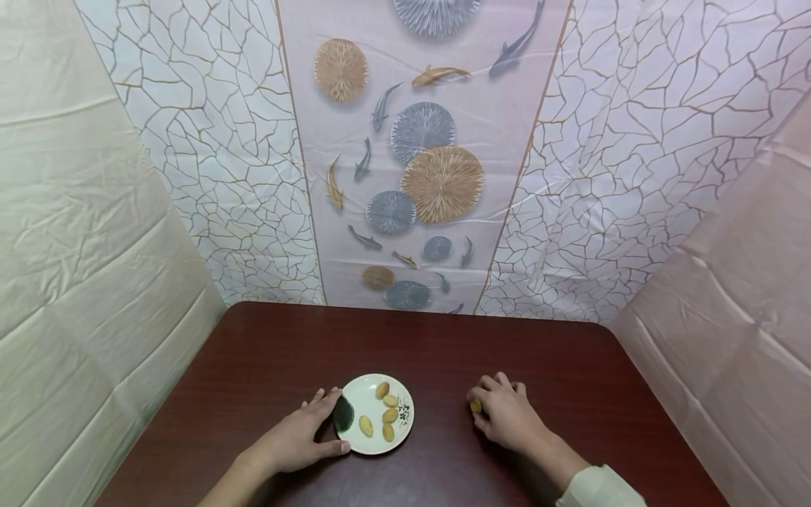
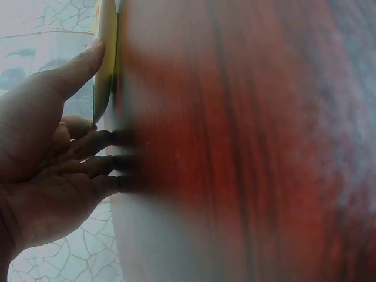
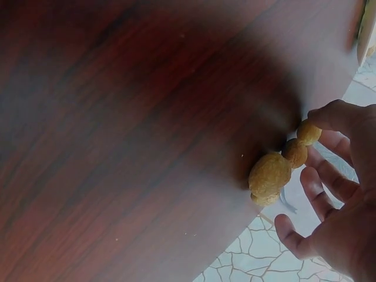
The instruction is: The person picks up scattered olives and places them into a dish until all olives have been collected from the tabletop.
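Note:
A round white plate [image 1: 375, 384] with a dark green patch [image 1: 343, 414] and a small leaf pattern lies on the table. Several small yellow-brown oval fruits [image 1: 365, 425] rest on it. My left hand [image 1: 298, 436] lies at the plate's left rim with fairly straight fingers, its thumb touching the edge. To the right of the plate, my right hand [image 1: 507, 415] pinches a small oval fruit [image 3: 309, 132] between thumb and finger, low over the table. More wrinkled fruits [image 3: 270, 173] lie close beside these fingers; the head view hides them behind the hand.
The dark red-brown wooden table [image 1: 304, 345] has a far edge against a patterned cloth wall [image 1: 405, 296]. Pale cloth walls [image 1: 127, 282] stand on the left and right sides.

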The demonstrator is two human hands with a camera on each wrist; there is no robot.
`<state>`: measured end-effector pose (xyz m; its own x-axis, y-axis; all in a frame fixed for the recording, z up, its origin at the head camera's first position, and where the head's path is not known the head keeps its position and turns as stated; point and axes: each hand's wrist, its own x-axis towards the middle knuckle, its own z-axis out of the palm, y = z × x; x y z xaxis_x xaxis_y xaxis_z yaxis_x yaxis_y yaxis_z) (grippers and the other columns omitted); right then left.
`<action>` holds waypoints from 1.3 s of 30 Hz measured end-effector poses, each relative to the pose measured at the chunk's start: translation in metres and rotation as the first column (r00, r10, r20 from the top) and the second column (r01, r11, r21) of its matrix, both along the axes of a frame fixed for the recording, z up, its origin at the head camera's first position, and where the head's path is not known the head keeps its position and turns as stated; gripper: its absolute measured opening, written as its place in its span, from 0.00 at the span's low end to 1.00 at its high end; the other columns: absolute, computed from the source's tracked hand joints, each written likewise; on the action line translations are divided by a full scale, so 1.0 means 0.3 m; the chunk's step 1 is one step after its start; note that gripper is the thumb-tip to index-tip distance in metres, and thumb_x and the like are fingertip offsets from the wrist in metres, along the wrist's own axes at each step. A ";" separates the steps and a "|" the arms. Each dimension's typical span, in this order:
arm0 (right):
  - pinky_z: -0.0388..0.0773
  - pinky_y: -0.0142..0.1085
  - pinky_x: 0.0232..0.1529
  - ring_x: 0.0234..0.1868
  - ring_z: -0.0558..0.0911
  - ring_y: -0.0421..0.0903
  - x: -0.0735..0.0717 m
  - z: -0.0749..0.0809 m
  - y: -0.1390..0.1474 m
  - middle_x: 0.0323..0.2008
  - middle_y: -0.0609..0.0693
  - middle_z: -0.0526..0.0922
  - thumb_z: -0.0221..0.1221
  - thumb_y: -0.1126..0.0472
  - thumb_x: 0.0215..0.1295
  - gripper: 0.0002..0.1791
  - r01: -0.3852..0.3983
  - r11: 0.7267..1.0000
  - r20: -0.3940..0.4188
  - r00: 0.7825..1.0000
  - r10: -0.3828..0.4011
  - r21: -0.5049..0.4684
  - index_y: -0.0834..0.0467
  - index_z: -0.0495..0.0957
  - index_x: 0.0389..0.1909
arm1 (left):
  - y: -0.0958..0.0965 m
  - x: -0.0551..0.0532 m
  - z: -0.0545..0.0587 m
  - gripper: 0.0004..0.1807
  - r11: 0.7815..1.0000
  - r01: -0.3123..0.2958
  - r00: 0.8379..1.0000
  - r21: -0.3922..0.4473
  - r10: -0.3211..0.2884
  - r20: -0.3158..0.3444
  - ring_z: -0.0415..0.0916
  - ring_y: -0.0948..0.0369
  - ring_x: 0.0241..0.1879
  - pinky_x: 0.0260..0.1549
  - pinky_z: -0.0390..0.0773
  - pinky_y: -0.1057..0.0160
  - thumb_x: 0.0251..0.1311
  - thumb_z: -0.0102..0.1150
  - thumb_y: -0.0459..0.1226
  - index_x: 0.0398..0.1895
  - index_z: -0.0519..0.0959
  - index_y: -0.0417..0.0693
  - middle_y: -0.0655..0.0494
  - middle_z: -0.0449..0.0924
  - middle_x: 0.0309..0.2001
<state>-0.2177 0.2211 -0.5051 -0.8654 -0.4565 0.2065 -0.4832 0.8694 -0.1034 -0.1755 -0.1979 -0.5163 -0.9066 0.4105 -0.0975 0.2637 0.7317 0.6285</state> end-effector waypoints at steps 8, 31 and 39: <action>0.78 0.59 0.47 0.45 0.74 0.45 0.004 0.003 -0.005 0.40 0.40 0.80 0.79 0.58 0.62 0.11 -0.008 1.000 -0.038 0.999 0.008 0.009 0.47 0.87 0.42 | 0.000 -0.002 -0.002 0.60 1.000 -0.005 1.000 0.002 0.005 0.017 0.49 0.32 0.88 0.81 0.57 0.24 0.66 0.74 0.62 0.90 0.56 0.40 0.38 0.58 0.88; 0.78 0.54 0.43 0.44 0.72 0.43 0.042 0.044 -0.080 0.40 0.40 0.81 0.80 0.57 0.60 0.13 -0.132 0.991 -0.159 0.979 0.125 -0.033 0.47 0.88 0.43 | 0.003 0.001 0.003 0.60 1.000 -0.007 1.000 0.002 0.007 0.011 0.50 0.32 0.88 0.81 0.57 0.24 0.66 0.74 0.62 0.89 0.57 0.40 0.39 0.58 0.88; 0.80 0.57 0.45 0.45 0.74 0.43 0.053 0.053 -0.121 0.41 0.40 0.82 0.80 0.57 0.61 0.12 -0.172 0.985 -0.177 0.970 0.164 -0.028 0.47 0.88 0.43 | 0.000 0.002 0.001 0.60 1.000 -0.009 1.000 -0.007 0.009 0.019 0.49 0.32 0.88 0.80 0.57 0.23 0.67 0.73 0.63 0.90 0.56 0.41 0.39 0.57 0.88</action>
<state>-0.2018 0.1849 -0.4892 -0.7266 -0.5797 0.3687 -0.6357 0.7709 -0.0406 -0.1748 -0.1980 -0.5160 -0.9084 0.4012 -0.1177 0.2448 0.7385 0.6282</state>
